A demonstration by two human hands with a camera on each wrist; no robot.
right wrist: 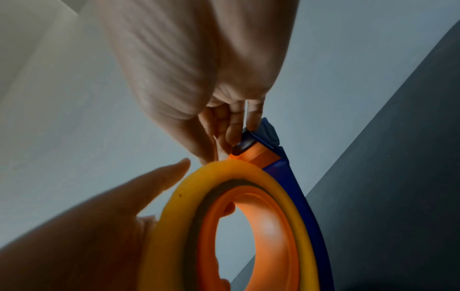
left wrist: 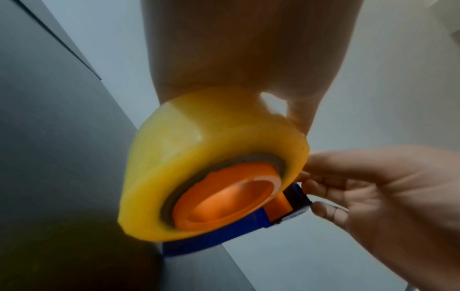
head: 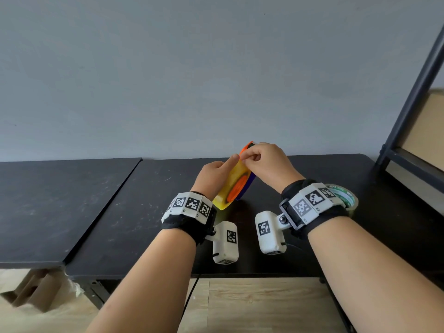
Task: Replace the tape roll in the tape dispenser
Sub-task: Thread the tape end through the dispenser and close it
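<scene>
A blue tape dispenser (head: 248, 181) with an orange hub (left wrist: 224, 195) carries a yellow tape roll (head: 231, 178), tilted up off the black table (head: 144, 212). My left hand (head: 215, 175) grips the roll and dispenser from the left, its index finger (right wrist: 159, 177) lying straight along the roll's rim. My right hand (head: 246, 157) pinches a thin tape end at the roll's top edge, right beside the orange and black cutter head (right wrist: 251, 149). In the left wrist view the right hand's fingertips (left wrist: 321, 185) touch that cutter head (left wrist: 296, 198).
A second tape roll (head: 348, 200) with a green-and-white core lies on the table behind my right wrist. A dark metal shelf frame (head: 413, 104) rises at the right. Another black tabletop (head: 48, 200) adjoins on the left. The wall is close behind.
</scene>
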